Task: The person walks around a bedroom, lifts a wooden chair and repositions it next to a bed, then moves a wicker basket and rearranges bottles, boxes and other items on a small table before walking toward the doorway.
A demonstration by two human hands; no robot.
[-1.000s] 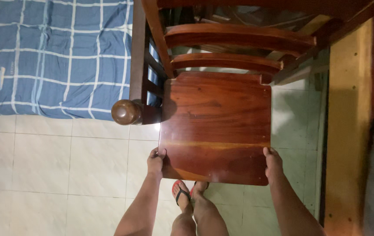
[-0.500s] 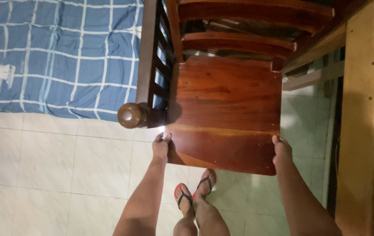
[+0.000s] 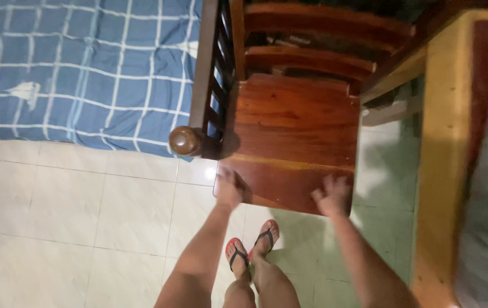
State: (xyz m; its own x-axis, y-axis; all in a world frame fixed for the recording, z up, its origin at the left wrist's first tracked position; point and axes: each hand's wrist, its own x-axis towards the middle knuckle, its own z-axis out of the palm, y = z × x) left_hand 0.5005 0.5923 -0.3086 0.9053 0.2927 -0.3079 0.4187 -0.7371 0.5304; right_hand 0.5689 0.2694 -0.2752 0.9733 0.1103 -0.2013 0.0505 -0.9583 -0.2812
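Your left hand (image 3: 230,191) is pressed on the front left corner of the wooden chair (image 3: 295,134), fingers closed over its edge. Your right hand (image 3: 331,195) hovers spread at the front edge, blurred, not gripping. Beyond the chair stands the bed (image 3: 78,68).

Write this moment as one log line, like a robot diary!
left hand: on chair seat's front-left corner | right hand: blurred, at front edge | bed: left of chair
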